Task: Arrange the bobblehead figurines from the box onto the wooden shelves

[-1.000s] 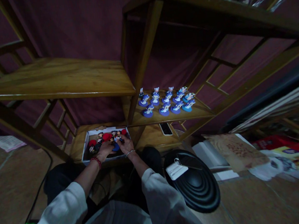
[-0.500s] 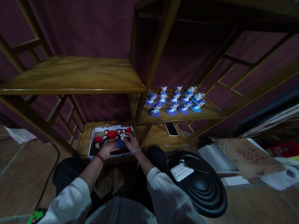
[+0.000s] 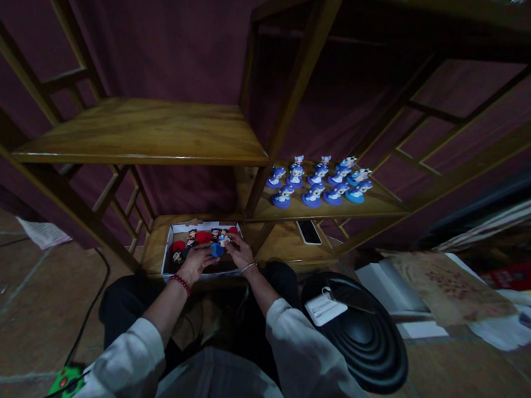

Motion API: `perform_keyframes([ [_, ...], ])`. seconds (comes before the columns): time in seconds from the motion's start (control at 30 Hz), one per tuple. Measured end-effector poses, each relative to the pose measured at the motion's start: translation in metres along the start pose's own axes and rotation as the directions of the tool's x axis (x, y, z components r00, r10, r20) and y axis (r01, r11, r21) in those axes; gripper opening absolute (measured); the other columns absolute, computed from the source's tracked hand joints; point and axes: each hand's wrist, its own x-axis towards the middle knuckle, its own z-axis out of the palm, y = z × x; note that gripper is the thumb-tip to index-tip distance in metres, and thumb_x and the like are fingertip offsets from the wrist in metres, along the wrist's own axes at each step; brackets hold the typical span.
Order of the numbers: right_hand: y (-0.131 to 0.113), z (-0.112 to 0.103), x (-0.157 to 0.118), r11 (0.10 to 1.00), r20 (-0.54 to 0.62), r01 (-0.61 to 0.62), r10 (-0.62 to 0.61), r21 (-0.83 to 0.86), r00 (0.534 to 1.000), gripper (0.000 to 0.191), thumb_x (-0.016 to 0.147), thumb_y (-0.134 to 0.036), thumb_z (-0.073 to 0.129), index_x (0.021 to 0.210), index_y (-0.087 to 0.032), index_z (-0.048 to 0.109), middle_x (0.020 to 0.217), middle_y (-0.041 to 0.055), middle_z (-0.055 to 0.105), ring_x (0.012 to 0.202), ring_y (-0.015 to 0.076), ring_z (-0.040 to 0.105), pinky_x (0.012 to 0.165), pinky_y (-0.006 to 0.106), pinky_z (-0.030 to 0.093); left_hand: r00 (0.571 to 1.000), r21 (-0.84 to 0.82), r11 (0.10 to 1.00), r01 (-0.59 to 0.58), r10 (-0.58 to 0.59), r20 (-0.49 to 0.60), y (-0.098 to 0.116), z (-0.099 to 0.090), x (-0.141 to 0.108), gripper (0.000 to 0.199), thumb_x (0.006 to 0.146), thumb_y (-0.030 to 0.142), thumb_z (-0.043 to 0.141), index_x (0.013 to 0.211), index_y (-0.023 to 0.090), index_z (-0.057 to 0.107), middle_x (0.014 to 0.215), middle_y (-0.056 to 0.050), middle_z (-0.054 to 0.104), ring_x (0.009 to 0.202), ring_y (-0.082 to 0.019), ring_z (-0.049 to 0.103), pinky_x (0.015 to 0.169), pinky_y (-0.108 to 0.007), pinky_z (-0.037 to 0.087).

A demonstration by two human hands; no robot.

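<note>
A shallow white cardboard box [image 3: 168,251] sits on the bottom shelf in front of me. Several small figurines [image 3: 191,237] with red and black parts lie inside it. Over the box, my left hand [image 3: 197,262] grips the blue round base of a figurine [image 3: 217,249]. My right hand [image 3: 240,251] has its fingers closed around the pale upper part of that same figurine. The fingertips partly cover it. Up to the right, several purple and blue figurines [image 3: 313,195] stand in rows on a shelf.
A phone [image 3: 309,232] lies on the low shelf to the right. The wooden shelf board [image 3: 141,133] juts out above the box. By my right knee stands a black ridged round stool [image 3: 368,339] with a white card-like item [image 3: 325,308] on it. Cardboard [image 3: 447,285] lies farther right.
The view has shifted slightly, so the shelves appear farther right. Both hands stay over the box on the figurine, whose blue base now shows more clearly.
</note>
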Motion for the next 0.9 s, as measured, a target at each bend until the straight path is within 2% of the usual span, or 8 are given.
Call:
perform_keyframes([
  [0.37, 0.000, 0.003, -0.001, 0.994, -0.003, -0.063, 0.063, 0.086, 0.998, 0.031, 0.069, -0.036, 0.056, 0.094, -0.019, 0.054, 0.075, -0.0006, 0.064, 0.064, 0.0154, 0.063, 0.057, 0.027, 0.052, 0.999, -0.108, 0.994, 0.022, -0.017, 0.046, -0.001, -0.008, 0.001, 0.016, 0.075, 0.004, 0.055, 0.088, 0.010, 0.060, 0.077, -0.008, 0.068, 0.070, -0.014, 0.065, 0.069, -0.030, 0.054],
  [0.57, -0.002, 0.005, -0.003, 0.990, -0.013, -0.095, 0.097, 0.101, 0.995, 0.029, 0.069, -0.037, 0.055, 0.092, -0.021, 0.052, 0.082, 0.0003, 0.066, 0.064, 0.0165, 0.065, 0.048, 0.025, 0.051, 1.000, -0.101, 0.995, -0.006, 0.007, 0.014, -0.004, -0.009, 0.004, 0.016, 0.073, 0.006, 0.056, 0.087, 0.012, 0.061, 0.079, -0.008, 0.069, 0.072, -0.015, 0.065, 0.069, -0.030, 0.053],
  [0.77, -0.002, 0.005, -0.005, 0.987, 0.003, -0.107, 0.108, 0.123, 0.994, 0.029, 0.067, -0.039, 0.059, 0.090, -0.022, 0.052, 0.078, -0.0009, 0.067, 0.065, 0.0175, 0.067, 0.045, 0.024, 0.051, 0.998, -0.043, 0.999, -0.008, 0.006, -0.064, -0.009, -0.010, 0.004, 0.015, 0.067, 0.003, 0.059, 0.080, 0.011, 0.062, 0.071, -0.006, 0.068, 0.069, -0.015, 0.065, 0.065, -0.027, 0.053],
  [0.9, -0.004, 0.004, -0.006, 0.988, 0.008, -0.091, 0.090, 0.122, 0.996, 0.029, 0.067, -0.041, 0.059, 0.088, -0.022, 0.052, 0.079, -0.0006, 0.067, 0.065, 0.0176, 0.067, 0.043, 0.023, 0.049, 0.997, -0.010, 0.998, -0.068, 0.068, -0.038, -0.011, -0.009, 0.003, 0.018, 0.063, 0.005, 0.063, 0.080, 0.011, 0.064, 0.074, -0.006, 0.068, 0.072, -0.015, 0.064, 0.065, -0.025, 0.051],
])
